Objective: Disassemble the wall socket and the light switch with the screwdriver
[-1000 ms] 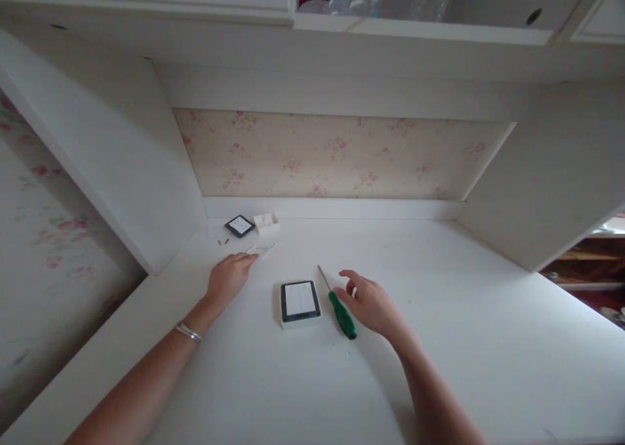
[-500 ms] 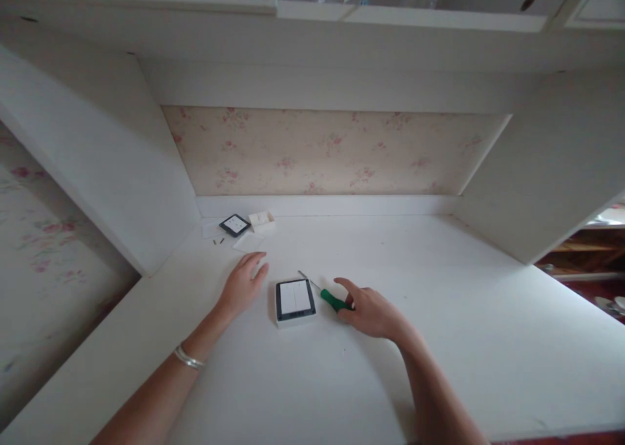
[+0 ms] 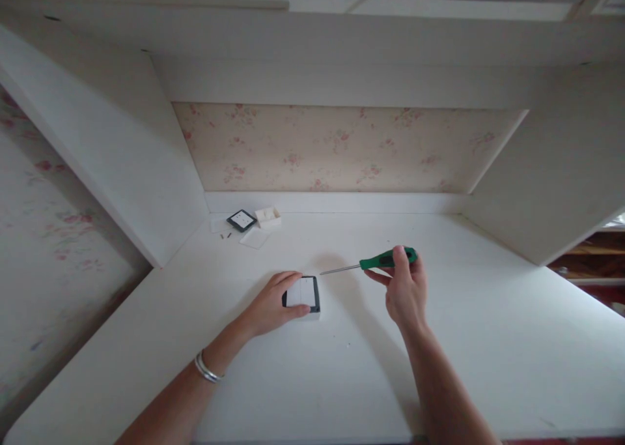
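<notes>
My right hand is closed on the handle of a green screwdriver, which it holds up off the counter. The thin metal shaft points left, its tip just right of a small square box. That box has a white base and a dark-framed top with a white panel, and it rests on the white counter. My left hand grips it from the left, fingers at the far edge and thumb along the near edge, covering its left side.
Near the back left lie a second dark-framed square piece, a small open white box, a clear flat sheet and two tiny screw-like bits. White side panels and an overhead cabinet enclose the counter.
My left hand has moved right and taken hold of the square box. My right hand has lifted the screwdriver off the counter and moved it to the right.
</notes>
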### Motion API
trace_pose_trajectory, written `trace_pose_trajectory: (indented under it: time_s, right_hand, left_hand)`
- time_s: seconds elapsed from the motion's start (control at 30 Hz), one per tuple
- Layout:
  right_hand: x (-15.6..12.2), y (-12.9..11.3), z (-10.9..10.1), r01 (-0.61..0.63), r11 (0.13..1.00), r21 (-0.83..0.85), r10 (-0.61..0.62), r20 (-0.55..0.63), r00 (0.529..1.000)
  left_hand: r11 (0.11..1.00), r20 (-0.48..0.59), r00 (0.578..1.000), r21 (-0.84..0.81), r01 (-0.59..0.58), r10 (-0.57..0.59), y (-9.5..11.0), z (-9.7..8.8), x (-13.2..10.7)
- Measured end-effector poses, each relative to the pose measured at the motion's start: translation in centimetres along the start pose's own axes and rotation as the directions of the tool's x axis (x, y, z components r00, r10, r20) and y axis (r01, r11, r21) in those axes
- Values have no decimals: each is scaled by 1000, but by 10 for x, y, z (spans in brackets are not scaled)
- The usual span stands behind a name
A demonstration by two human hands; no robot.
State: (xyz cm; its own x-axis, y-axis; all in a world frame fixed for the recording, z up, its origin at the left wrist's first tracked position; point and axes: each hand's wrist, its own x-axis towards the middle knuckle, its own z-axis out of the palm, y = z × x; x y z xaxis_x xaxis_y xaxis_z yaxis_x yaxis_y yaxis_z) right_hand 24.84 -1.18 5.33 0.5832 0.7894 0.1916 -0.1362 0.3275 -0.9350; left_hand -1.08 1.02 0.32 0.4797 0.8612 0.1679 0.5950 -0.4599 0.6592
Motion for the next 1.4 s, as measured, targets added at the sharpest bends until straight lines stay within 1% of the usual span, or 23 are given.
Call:
trace_pose_trajectory:
  time_s: [0.07, 0.13, 0.33, 0.43, 0.53, 0.6, 0.67, 0.7, 0.73, 0.77, 0.83, 0.87, 0.93, 0.97, 1.0, 1.03, 1.1, 1.17, 1.23, 1.3, 1.4]
  right_hand:
    - [-3, -2, 1, 39, 999, -17, -40, -42, 998]
    - [-8, -3, 3, 77, 996, -49, -79, -36, 996]
    - [-21, -2, 7, 123, 981, -149, -111, 87, 990]
    - [-24, 2, 8, 166, 967, -195, -144, 119, 982]
    - [-25, 5, 8, 182, 960, -211, -153, 149, 977]
    - [-26, 4, 9, 194, 953, -234, -154, 176, 972]
    - [-26, -2, 12, 234, 931, -282, -171, 231, 958]
    - [-26, -8, 14, 272, 910, -314, -185, 281, 942]
    - [-27, -15, 17, 322, 881, -346, -197, 350, 916]
    - [-27, -24, 21, 381, 845, -375, -204, 433, 878]
    - [-26, -43, 28, 500, 765, -407, -176, 614, 770]
    - [-25, -53, 32, 542, 733, -411, -158, 673, 723]
    - [-21, -70, 40, 608, 669, -428, -101, 758, 645]
    - [-18, -77, 42, 637, 626, -450, -75, 778, 624]
    - [-15, -81, 44, 657, 581, -480, -53, 784, 619]
    - [-11, -84, 44, 663, 541, -517, -30, 776, 630]
    - [0, -83, 41, 626, 500, -599, 21, 731, 682]
    - [11, -78, 32, 545, 506, -669, 88, 668, 739]
    - [22, -68, 20, 457, 520, -722, 156, 606, 780]
    - [30, -58, 6, 375, 547, -749, 219, 560, 799]
    - [35, -40, -15, 272, 591, -759, 284, 512, 811]
  left_hand:
    - [1000, 26, 1000, -11, -13, 13, 1, -4, -1]
    - [1000, 32, 999, -22, -21, 21, 3, -6, -2]
    - [999, 28, 999, -44, -25, 26, 3, -6, -1]
    - [999, 42, 999, -41, -21, 23, 0, -5, 0]
    - [999, 62, 998, -46, -14, 17, -3, -4, 1]
    - [999, 65, 998, -52, -12, 16, -4, -4, 1]
    - [998, 57, 998, -58, -20, 23, -4, -5, 2]
    - [998, 50, 998, -62, -28, 31, -4, -5, 2]
    - [997, 44, 998, -64, -39, 42, -3, -5, 3]
    - [997, 40, 998, -66, -50, 53, -3, -5, 3]
    - [995, 33, 997, -69, -67, 69, -3, -5, 4]
    - [995, 31, 997, -71, -69, 71, -3, -5, 4]
    - [995, 31, 997, -79, -68, 71, -3, -4, 4]
    - [994, 30, 997, -83, -66, 69, -3, -4, 4]
    - [994, 28, 997, -86, -63, 66, -4, -4, 4]
    - [994, 26, 998, -88, -59, 62, -4, -3, 4]
    - [995, 24, 998, -91, -49, 51, -3, -3, 3]
    - [995, 26, 999, -97, -38, 41, -3, -4, 3]
    - [994, 30, 999, -101, -32, 35, -2, -5, 2]
    - [995, 33, 999, -101, -23, 27, -1, -5, 3]
    - [995, 40, 999, -95, -8, 12, -1, -6, 3]
